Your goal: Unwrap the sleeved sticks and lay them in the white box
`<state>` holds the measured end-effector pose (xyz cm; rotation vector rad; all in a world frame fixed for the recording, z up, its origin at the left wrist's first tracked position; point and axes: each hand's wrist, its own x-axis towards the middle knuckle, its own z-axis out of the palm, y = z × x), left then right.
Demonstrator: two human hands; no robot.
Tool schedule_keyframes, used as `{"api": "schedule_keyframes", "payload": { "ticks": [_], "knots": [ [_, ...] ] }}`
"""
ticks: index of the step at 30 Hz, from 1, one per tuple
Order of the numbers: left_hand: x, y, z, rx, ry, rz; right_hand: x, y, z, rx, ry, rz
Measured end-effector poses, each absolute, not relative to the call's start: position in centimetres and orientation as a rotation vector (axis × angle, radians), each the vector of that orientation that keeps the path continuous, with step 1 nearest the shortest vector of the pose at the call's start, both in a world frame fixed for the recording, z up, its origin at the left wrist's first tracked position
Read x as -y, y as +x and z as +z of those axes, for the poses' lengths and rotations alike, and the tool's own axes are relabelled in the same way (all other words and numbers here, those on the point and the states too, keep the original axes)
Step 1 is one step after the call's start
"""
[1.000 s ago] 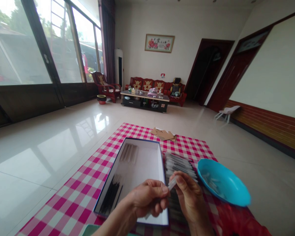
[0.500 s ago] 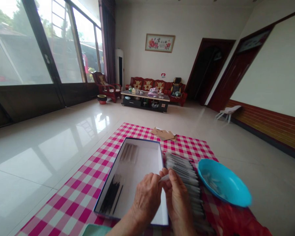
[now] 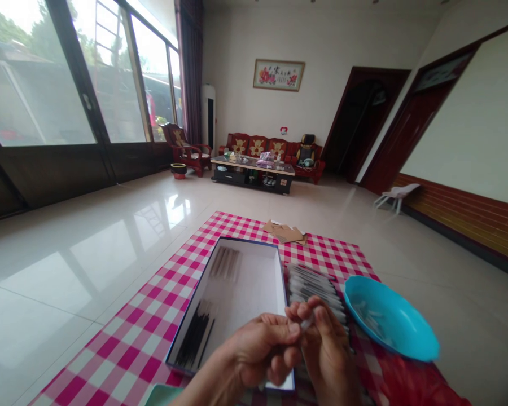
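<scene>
My left hand (image 3: pixel 265 347) and my right hand (image 3: pixel 328 352) meet above the near right edge of a shallow white box (image 3: pixel 254 270) with a blue rim. Between their fingertips they pinch a small whitish, translucent tube-like piece (image 3: pixel 308 322); most of it is hidden by the fingers. Inside the box lie thin black rods (image 3: pixel 192 335) at the near left and a row of greyish clear tubes (image 3: pixel 225 263) at the far end. Right of the box, partly behind my right hand, is a pile of clear tubes with dark ends (image 3: pixel 311 283).
A blue plastic basin (image 3: pixel 410 321) holding small clear pieces (image 3: pixel 372 318) stands on the right. Red material (image 3: pixel 419 383) lies in front of it. Torn cardboard (image 3: pixel 284 232) rests at the far side of the pink checked tablecloth (image 3: pixel 139 316). Greenish cloth-like material (image 3: pixel 163 395) shows at the near edge.
Both hands have shifted slightly right and down in view. My left hand has turned, so its thumb and curled fingers now show. The whitish piece stays between the fingertips.
</scene>
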<state>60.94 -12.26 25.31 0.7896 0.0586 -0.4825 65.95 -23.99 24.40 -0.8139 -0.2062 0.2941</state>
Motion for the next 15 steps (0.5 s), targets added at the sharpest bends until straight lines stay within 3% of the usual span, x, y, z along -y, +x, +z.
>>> {"api": "schedule_keyframes", "payload": {
  "ticks": [4, 12, 15],
  "knots": [
    [13.2, 61.3, 25.8, -0.006, 0.825, -0.452, 24.5, 66.3, 24.7, 0.188, -0.783, 0.312],
    [14.1, 61.4, 27.4, -0.046, 1.966, 0.565, 23.1, 67.3, 26.5, 0.181, -0.898, 0.175],
    [14.5, 61.0, 27.3, 0.006, 2.237, 0.778, 22.1, 65.8, 26.8, 0.126, -0.912, 0.092]
  ]
}}
